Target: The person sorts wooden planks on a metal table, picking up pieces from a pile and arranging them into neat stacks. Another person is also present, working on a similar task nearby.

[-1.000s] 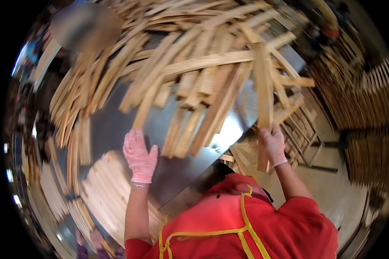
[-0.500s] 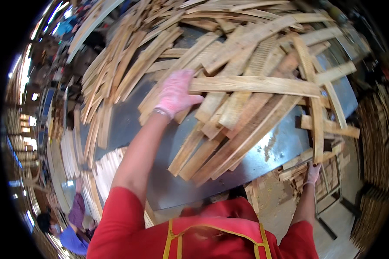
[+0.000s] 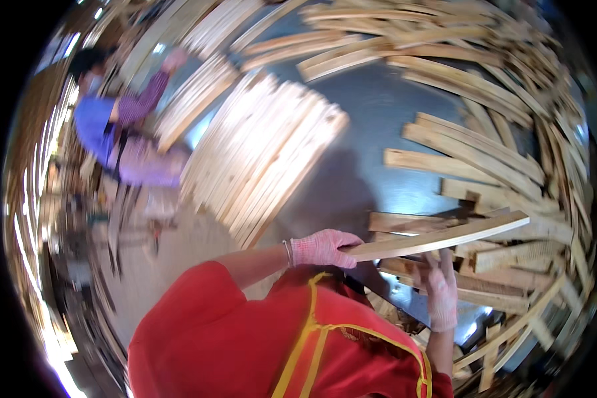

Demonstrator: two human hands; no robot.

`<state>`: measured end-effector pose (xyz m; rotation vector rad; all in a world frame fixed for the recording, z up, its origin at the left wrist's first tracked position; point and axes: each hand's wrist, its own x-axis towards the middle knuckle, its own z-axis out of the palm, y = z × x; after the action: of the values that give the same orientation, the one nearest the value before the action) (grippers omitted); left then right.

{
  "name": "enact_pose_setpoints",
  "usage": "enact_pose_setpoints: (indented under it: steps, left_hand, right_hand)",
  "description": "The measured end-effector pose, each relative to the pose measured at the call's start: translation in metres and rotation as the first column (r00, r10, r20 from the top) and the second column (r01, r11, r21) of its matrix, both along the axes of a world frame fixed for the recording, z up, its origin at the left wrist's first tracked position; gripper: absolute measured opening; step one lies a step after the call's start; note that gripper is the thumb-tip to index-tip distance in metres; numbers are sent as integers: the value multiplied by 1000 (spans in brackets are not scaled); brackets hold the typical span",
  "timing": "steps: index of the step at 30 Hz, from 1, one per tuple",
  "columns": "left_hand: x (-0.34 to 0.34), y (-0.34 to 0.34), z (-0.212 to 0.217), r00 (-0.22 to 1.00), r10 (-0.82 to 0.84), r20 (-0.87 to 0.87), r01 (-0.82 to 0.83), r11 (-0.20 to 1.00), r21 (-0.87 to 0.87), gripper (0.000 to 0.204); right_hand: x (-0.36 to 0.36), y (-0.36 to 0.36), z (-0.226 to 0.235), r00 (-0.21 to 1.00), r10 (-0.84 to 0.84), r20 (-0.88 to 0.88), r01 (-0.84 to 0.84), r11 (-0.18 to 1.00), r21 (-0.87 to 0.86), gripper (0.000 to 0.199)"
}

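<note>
A single wooden slat (image 3: 438, 240) is held level in front of my body. My left hand (image 3: 328, 248), in a pink knit glove, is closed around its left end. Below the slat's right half is my right hand (image 3: 441, 295), also gloved, its fingers stretched upward and apart. Those fingertips come close to the slat's lower edge; whether they touch it I cannot tell. Beyond both hands, loose slats (image 3: 474, 156) lie scattered over the grey metal tabletop (image 3: 351, 169). To the left, a neat row of pale slats (image 3: 259, 156) lies side by side.
At the far left a co-worker (image 3: 116, 126) in a blue top reaches toward a second row of slats (image 3: 199, 93). A dense heap of slats (image 3: 537, 73) covers the table's right side. Timber pieces (image 3: 501, 351) stick out at the lower right.
My view has swung left, bringing the pale row and co-worker closer to the middle. Both hands have come in toward my body, and the right hand has left the slat end it was at.
</note>
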<state>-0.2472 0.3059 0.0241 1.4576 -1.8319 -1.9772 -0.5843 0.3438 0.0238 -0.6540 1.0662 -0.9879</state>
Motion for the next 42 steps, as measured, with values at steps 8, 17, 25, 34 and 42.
enact_pose_setpoints:
  steps: [8, 17, 25, 34, 42]
  left_hand:
    - [116, 125, -5, 933, 276, 229, -195, 926, -322, 76]
    - [322, 168, -43, 161, 947, 277, -577, 318, -753, 74]
    - [313, 159, -108, -169, 976, -136, -983, -156, 97, 86]
    - [403, 166, -113, -192, 972, -136, -970, -167, 179, 58]
    - [386, 100, -58, 27, 909, 415, -186, 413, -892, 85]
  right_hand:
    - [232, -91, -86, 982, -48, 181, -14, 946, 325, 45]
    - [343, -129, -67, 735, 424, -529, -336, 906, 258, 66]
    - [381, -149, -87, 700, 215, -681, -252, 967, 46, 70]
    - [474, -151, -56, 755, 490, -436, -529, 848, 36, 67]
    - [449, -297, -37, 19, 596, -803, -963, 226, 144, 74]
